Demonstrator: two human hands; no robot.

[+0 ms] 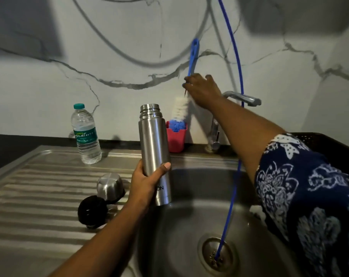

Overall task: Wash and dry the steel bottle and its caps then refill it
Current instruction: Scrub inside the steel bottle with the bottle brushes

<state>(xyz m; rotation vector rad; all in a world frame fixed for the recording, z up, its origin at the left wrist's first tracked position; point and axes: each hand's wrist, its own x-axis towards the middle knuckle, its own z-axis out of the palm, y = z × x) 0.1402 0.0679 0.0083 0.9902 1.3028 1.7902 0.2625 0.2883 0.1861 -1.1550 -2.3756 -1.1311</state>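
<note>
Two grips are at work over a steel sink (189,216). The left grip (147,182) is wrapped round the lower body of the steel bottle (153,140), thumb across its front, holding it upright and uncapped above the sink's left edge, its threaded mouth on top. The right grip (203,90) reaches to the back wall, its fingers closed round the shaft of a bottle brush (180,110) just below the blue handle. The brush leans left, and its white and blue bristles sit in a pink cup (176,142) that stands behind the sink, beside the tap (241,97). On the ribbed drainboard (39,196) to the left lie the steel cap (108,183), mouth down, and just in front of it the black inner cap (91,211). A plastic water bottle (85,134) with a teal lid stands upright at the back of the drainboard, near the dark bench (9,144). A thin blue tube (237,136) hangs from above into the drain (217,254). The right arm wears a dark floral sleeve (309,196).
</note>
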